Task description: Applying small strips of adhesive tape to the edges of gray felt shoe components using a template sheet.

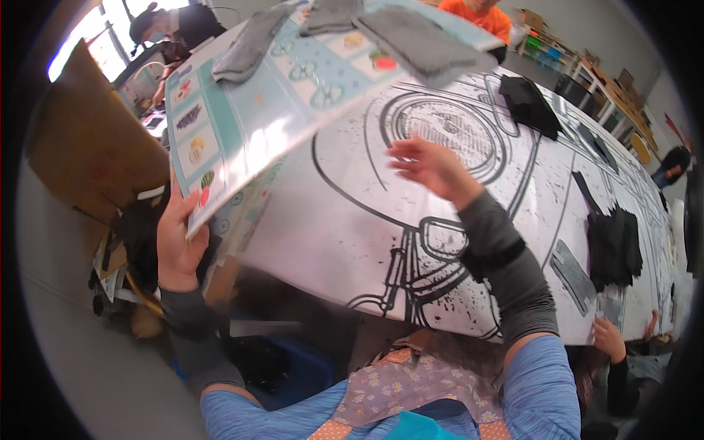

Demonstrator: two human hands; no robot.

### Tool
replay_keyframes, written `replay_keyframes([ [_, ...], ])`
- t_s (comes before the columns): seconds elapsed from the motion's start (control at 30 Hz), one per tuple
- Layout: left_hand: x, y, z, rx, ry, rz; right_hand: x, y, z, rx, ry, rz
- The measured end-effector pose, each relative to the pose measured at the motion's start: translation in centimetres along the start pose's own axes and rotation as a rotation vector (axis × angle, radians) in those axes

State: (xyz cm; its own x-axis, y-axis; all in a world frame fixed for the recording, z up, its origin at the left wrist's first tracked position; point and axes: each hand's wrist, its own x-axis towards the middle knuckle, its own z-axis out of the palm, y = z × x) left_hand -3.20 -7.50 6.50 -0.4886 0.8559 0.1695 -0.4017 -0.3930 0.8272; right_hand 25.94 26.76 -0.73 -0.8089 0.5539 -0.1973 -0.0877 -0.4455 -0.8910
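Blue sleeves and a flowered apron bib [411,385] are filling the bottom of the view, nearest the lens, and the person's two forearms are rising from there. At the left, the left hand [178,238] is gripping the lower corner of a large laminated picture sheet [242,125], thumb on top and fingers [170,220] curled shut beneath its edge, so the sheet is hanging tilted in the air above the counter's near-left corner. Its long axis is running from that held corner up and away to the right, and three grey felt pieces [253,44] are lying on its far end, well away from the gripping hand. Behind it a brown cardboard box [88,139] is standing off the counter's left side. Moving rightward, the right hand [429,165] is hovering with its fingers spread wide and holding nothing, just under and beside the sheet's raised right edge; it is the nearer hand to that free end. Below it the counter [352,220] is showing a white cover printed with bold black line drawings. Farther right, a stack of black cloth pieces [614,246] is resting on the counter, and another person's hand [609,339] is touching the counter's near edge.
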Motion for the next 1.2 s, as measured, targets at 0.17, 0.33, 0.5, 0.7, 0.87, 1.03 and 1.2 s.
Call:
replay_keyframes([
  [0.17, -0.5, -6.1, -1.0, -0.017, -0.022, -0.185, -12.1, -3.5, -11.6, 0.188, 0.397, -0.261],
  [0.33, 1.7, -10.7, -1.8, 0.051, -0.210, -0.457, -21.2, -1.7, -14.4, 0.155, 0.353, -0.131],
  [0.5, 4.4, -15.0, -2.2, 0.156, -0.298, -0.549, -26.1, 2.2, -13.4, -0.072, 0.467, -0.064],
  [0.7, 8.8, -17.8, -4.8, -0.109, -0.188, -0.618, -28.6, 7.3, -10.6, 0.011, 0.625, -0.068],
  [0.87, 5.0, -18.3, -3.9, -0.045, 0.473, -0.222, -28.6, 11.3, -6.3, 0.246, 0.667, -0.244],
  [1.03, -6.7, -17.5, -2.4, 0.125, 0.611, 0.020, -27.8, 13.5, -0.9, 0.269, 0.669, -0.070],
  [1.2, -17.9, -19.1, -2.2, 0.372, 0.771, 0.183, -30.3, 11.3, -1.0, -0.072, 0.200, 0.410],
])
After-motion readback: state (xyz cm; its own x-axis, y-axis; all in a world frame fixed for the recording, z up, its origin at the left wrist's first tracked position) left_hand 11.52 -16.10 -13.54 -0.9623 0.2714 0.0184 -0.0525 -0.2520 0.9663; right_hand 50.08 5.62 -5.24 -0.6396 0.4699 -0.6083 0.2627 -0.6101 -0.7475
